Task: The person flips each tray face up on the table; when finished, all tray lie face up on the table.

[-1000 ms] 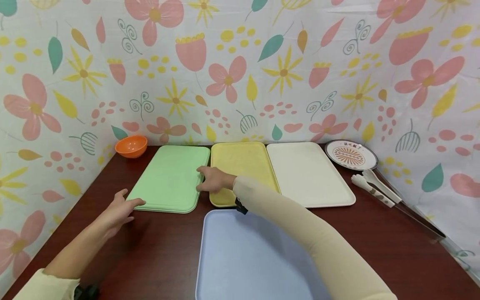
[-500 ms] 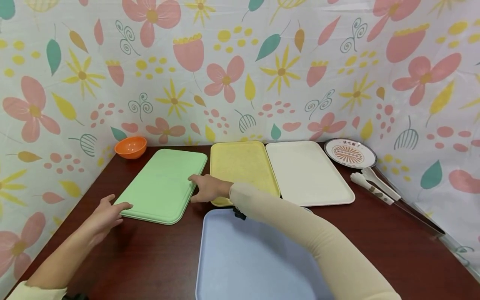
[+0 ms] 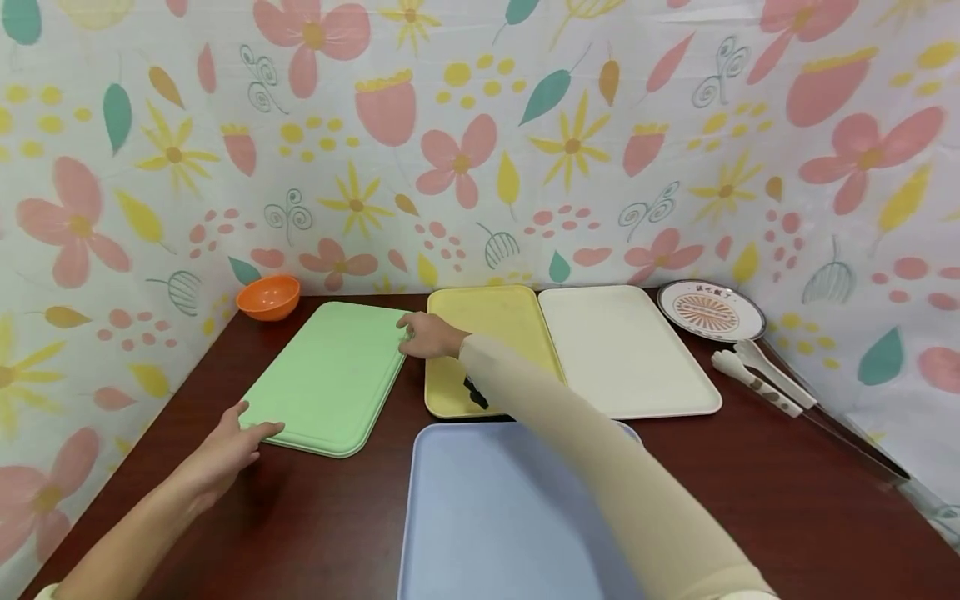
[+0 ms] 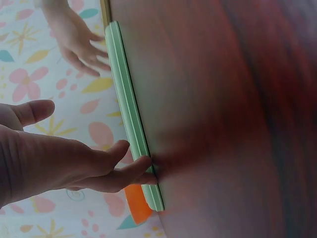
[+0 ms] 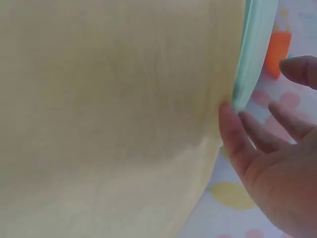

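A pale green tray with a doubled rim, perhaps two stacked, lies at the left of the table, slightly askew. My left hand is at its near left corner. In the left wrist view, the fingertips touch the rim, with the thumb held apart. Over at the far right corner of the green tray is my right hand, its loosely extended fingers at the edge beside the yellow tray. Whether they press on the green rim is unclear.
A white tray adjoins the yellow one, and a blue tray lies in front, partly under my right sleeve. An orange bowl stands in the back left corner. At the right are a patterned plate and tongs. A floral curtain backs the table.
The green tray has shifted toward me and to the left, turning slightly, leaving a gap beside the yellow tray. My right hand moved nearer, then back to the far corner; my left followed the tray.
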A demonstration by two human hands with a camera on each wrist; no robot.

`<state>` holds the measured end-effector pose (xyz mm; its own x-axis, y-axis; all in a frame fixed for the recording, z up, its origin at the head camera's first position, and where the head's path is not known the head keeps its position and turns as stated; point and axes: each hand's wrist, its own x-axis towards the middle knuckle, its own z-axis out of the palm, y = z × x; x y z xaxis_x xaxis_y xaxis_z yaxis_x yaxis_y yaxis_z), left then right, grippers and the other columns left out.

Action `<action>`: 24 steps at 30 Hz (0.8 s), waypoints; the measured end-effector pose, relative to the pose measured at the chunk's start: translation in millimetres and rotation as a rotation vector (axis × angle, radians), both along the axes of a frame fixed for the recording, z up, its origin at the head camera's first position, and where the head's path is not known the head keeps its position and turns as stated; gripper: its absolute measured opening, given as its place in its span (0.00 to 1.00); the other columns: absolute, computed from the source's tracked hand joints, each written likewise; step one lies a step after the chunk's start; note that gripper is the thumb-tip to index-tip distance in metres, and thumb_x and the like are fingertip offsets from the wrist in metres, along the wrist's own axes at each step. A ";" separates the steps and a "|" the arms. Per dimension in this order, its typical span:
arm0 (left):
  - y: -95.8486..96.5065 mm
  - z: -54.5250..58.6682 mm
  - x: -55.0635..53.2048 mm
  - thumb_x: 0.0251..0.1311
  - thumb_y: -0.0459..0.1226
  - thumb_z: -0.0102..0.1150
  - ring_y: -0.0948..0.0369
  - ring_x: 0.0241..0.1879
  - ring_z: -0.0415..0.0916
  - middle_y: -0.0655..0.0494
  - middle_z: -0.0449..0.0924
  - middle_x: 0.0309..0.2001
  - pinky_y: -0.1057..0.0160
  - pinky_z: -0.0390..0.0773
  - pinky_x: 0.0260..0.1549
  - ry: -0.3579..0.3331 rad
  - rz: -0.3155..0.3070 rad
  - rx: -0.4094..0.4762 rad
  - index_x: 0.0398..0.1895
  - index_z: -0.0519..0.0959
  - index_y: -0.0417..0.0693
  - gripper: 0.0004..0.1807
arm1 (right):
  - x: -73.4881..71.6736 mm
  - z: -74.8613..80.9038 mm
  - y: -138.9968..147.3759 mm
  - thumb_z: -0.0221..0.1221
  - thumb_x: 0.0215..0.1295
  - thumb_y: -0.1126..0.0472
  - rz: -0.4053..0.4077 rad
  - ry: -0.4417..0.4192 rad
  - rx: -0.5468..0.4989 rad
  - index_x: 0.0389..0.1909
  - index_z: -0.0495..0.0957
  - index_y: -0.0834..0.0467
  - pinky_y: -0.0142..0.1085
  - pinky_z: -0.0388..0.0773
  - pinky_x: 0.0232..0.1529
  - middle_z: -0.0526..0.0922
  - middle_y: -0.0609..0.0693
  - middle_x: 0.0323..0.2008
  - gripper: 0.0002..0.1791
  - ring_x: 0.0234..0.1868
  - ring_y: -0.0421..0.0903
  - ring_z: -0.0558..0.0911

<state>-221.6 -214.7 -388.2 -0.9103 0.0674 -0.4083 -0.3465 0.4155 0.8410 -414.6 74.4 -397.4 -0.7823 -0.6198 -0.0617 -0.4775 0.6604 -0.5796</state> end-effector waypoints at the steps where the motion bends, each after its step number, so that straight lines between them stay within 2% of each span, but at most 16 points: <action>1: 1.3 -0.2 1.5 0.74 0.48 0.47 0.28 0.70 0.43 0.28 0.13 0.73 0.33 0.43 0.68 -0.004 -0.008 -0.013 0.71 0.13 0.35 0.54 | -4.4 -2.1 -1.6 0.54 0.71 0.58 -0.016 0.018 0.010 0.71 0.64 0.63 0.34 0.74 0.43 0.81 0.59 0.53 0.30 0.46 0.48 0.80; 4: 5.1 -0.9 4.2 0.72 0.54 0.50 0.29 0.72 0.36 0.28 0.15 0.73 0.32 0.42 0.67 -0.008 -0.026 -0.058 0.72 0.15 0.35 0.58 | -14.8 -7.0 -6.5 0.55 0.71 0.58 -0.077 0.030 0.007 0.73 0.60 0.62 0.35 0.70 0.37 0.81 0.56 0.34 0.33 0.28 0.45 0.72; 6: 7.8 -1.1 5.4 0.69 0.57 0.53 0.30 0.73 0.31 0.27 0.17 0.74 0.31 0.42 0.67 -0.009 -0.039 -0.096 0.73 0.16 0.36 0.61 | -20.2 -9.3 -9.5 0.55 0.71 0.59 -0.105 0.036 0.007 0.74 0.59 0.61 0.35 0.68 0.36 0.77 0.53 0.25 0.33 0.23 0.43 0.65; 8: 8.8 -2.3 6.0 0.68 0.58 0.54 0.31 0.73 0.25 0.27 0.18 0.73 0.31 0.41 0.66 -0.005 -0.048 -0.122 0.73 0.17 0.36 0.63 | -24.7 -10.3 -12.7 0.54 0.71 0.60 -0.114 0.049 0.004 0.74 0.59 0.61 0.35 0.67 0.37 0.77 0.52 0.27 0.32 0.22 0.41 0.63; 10: 9.2 -3.2 6.9 0.67 0.58 0.55 0.31 0.72 0.25 0.25 0.19 0.73 0.30 0.41 0.66 0.000 -0.050 -0.133 0.73 0.17 0.36 0.63 | -28.8 -10.8 -16.0 0.52 0.70 0.62 -0.109 0.036 0.003 0.75 0.58 0.60 0.34 0.66 0.35 0.78 0.51 0.29 0.33 0.20 0.40 0.60; 14: 11.7 -6.0 8.5 0.66 0.57 0.58 0.31 0.73 0.25 0.25 0.21 0.73 0.31 0.40 0.66 0.004 -0.056 -0.136 0.74 0.18 0.35 0.64 | -35.5 -12.6 -20.9 0.50 0.67 0.64 -0.117 -0.044 0.022 0.77 0.54 0.58 0.35 0.63 0.27 0.74 0.50 0.26 0.37 0.16 0.41 0.54; 16: 13.8 -7.4 8.7 0.65 0.57 0.59 0.31 0.73 0.25 0.25 0.22 0.74 0.31 0.40 0.67 0.001 -0.066 -0.136 0.74 0.19 0.34 0.65 | -38.2 -13.9 -21.4 0.51 0.66 0.64 -0.134 -0.056 0.051 0.77 0.53 0.56 0.35 0.62 0.27 0.75 0.49 0.30 0.38 0.17 0.41 0.55; 18: 15.5 -8.1 8.2 0.64 0.57 0.60 0.31 0.73 0.25 0.25 0.22 0.74 0.31 0.40 0.67 -0.001 -0.074 -0.132 0.74 0.19 0.34 0.65 | -39.8 -14.9 -20.9 0.53 0.65 0.62 -0.146 -0.042 0.078 0.77 0.54 0.56 0.35 0.64 0.29 0.79 0.50 0.40 0.38 0.21 0.42 0.62; 20: 15.4 -7.9 7.0 0.65 0.57 0.59 0.31 0.73 0.25 0.26 0.22 0.74 0.31 0.39 0.67 0.001 -0.068 -0.127 0.74 0.19 0.35 0.64 | -41.3 -15.9 -19.9 0.53 0.64 0.60 -0.149 -0.020 0.105 0.77 0.54 0.56 0.35 0.67 0.36 0.77 0.51 0.56 0.39 0.30 0.43 0.69; 22: 14.1 -6.7 5.8 0.66 0.57 0.58 0.31 0.73 0.24 0.26 0.21 0.74 0.31 0.39 0.67 0.006 -0.058 -0.123 0.74 0.19 0.35 0.64 | -42.1 -16.4 -19.7 0.54 0.64 0.58 -0.142 -0.016 0.118 0.77 0.53 0.56 0.37 0.70 0.44 0.71 0.52 0.67 0.40 0.42 0.45 0.74; 24: 12.5 -5.7 4.8 0.66 0.57 0.57 0.31 0.73 0.24 0.26 0.21 0.74 0.31 0.39 0.66 0.011 -0.049 -0.123 0.74 0.19 0.36 0.63 | -42.8 -16.6 -20.5 0.55 0.64 0.56 -0.137 -0.015 0.130 0.78 0.52 0.56 0.39 0.70 0.53 0.67 0.53 0.70 0.41 0.55 0.47 0.74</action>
<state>-216.8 -202.2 -393.8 -0.9118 0.0619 -0.4059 -0.3139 0.5322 0.7863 -457.4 53.9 -414.0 -0.8573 -0.4935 -0.1468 -0.3699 0.7886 -0.4911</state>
